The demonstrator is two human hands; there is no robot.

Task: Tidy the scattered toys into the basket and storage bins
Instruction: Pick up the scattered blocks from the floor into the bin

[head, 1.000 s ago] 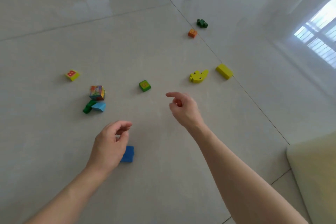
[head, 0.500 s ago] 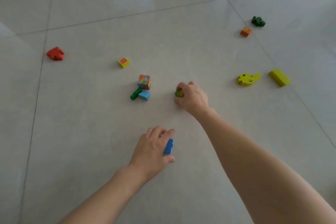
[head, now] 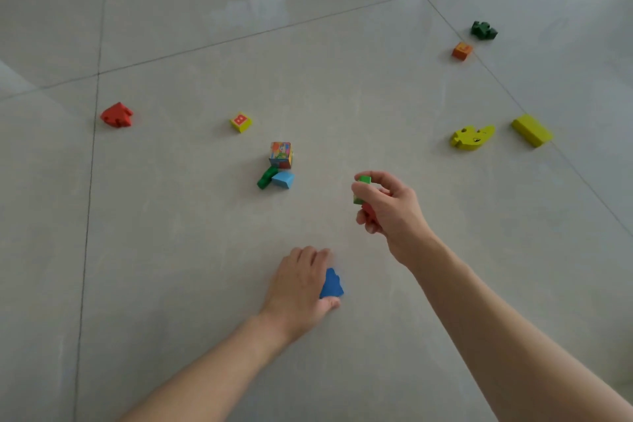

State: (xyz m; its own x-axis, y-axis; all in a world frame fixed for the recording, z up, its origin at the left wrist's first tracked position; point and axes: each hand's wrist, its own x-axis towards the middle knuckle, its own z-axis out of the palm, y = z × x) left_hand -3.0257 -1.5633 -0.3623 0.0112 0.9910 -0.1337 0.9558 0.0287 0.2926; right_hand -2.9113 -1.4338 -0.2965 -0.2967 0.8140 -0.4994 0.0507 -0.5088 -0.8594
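Red, fish-like flat toy piece [head: 116, 115]: far left on the pale glossy tiled floor [head: 205, 250], alone, just right of a grout line.
Yellow cube block with a red mark on top [head: 240, 122]: right of the red piece, well apart from it.
Multicoloured picture cube [head: 281, 155]: centre of the scene, with a dark green short block [head: 266, 178] and a light blue wedge block [head: 283, 179] just nearer than it, the two touching each other.
Left hand [head: 301, 288]: near centre, fingers curled over and gripping a blue flat toy piece [head: 331, 284] low against the floor; whether the piece rests on the tile cannot be told.
Right hand [head: 387, 207]: right of the left hand and a little farther, raised off the floor, thumb and fingers pinching a green cube block [head: 362, 187]; something red shows under the curled fingers, not identifiable.
Yellow animal-shaped flat piece [head: 471, 137]: far right, near a yellow-green rectangular block [head: 532, 130] beside it.
Orange small cube [head: 462, 51]: far right, close to a dark green irregular piece [head: 483, 30] beyond it.
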